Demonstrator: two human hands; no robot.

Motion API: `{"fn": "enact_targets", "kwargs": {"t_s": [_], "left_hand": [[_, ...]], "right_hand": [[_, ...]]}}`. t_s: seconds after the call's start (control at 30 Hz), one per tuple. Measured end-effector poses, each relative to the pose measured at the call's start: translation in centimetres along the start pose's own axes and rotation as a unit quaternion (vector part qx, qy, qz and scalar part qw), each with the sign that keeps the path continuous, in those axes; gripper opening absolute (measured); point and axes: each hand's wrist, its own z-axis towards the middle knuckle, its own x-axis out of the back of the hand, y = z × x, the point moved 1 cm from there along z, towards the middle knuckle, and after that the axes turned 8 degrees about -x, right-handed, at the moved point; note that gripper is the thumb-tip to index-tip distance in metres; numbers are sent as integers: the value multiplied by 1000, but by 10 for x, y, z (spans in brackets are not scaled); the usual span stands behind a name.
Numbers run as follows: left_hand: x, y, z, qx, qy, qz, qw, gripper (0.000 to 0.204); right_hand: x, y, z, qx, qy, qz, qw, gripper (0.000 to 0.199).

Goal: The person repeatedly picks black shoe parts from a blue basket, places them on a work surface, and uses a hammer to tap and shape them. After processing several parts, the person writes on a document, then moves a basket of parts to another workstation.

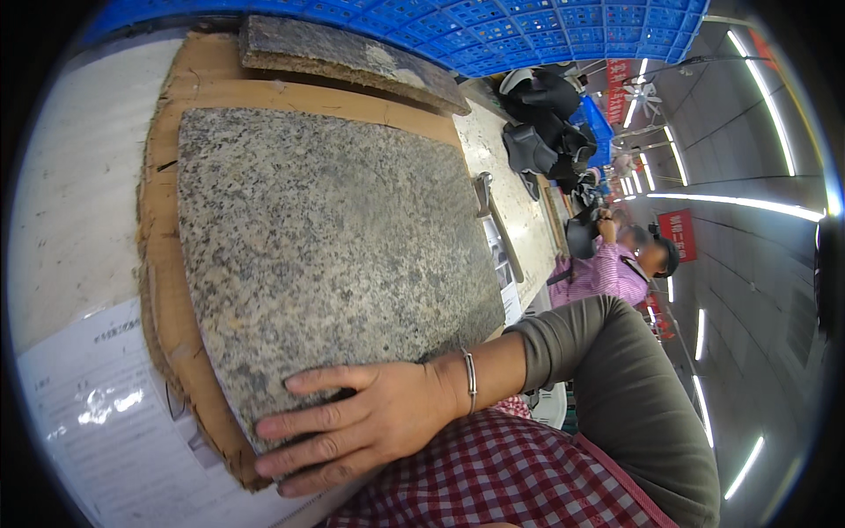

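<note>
Resting palm down on a speckled stone slab point(343, 238), the right hand point(374, 418) lies flat, fingers extended and slightly parted, grasping nothing visible; the left hand's state cannot be told, being outside view. The slab lies on brown cardboard point(161, 290), beside a stone block point(352, 55).

Free room above the slab point(343, 238); obstacles beyond: stone block point(352, 63) and blue crate point(563, 33).
</note>
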Motion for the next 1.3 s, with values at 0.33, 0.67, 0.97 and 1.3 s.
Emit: {"fn": "enact_targets", "kwargs": {"t_s": [0.33, 0.67, 0.97, 1.3], "left_hand": [[-13, -27, 4, 15, -12, -20, 1000, 46], [-10, -30, 2, 13, -23, -59, 998, 53], [57, 33, -53, -10, -57, -264, 963, 58], [192, 131, -267, -104, -199, -555, 801, 65]], "right_hand": [[3, 0, 4, -11, 2, 17, 1000, 38], [5, -1, 5, -17, 11, 30, 999, 37], [5, 1, 0, -6, 2, 14, 1000, 44], [-4, -7, 2, -9, 0, -120, 993, 52]]}}
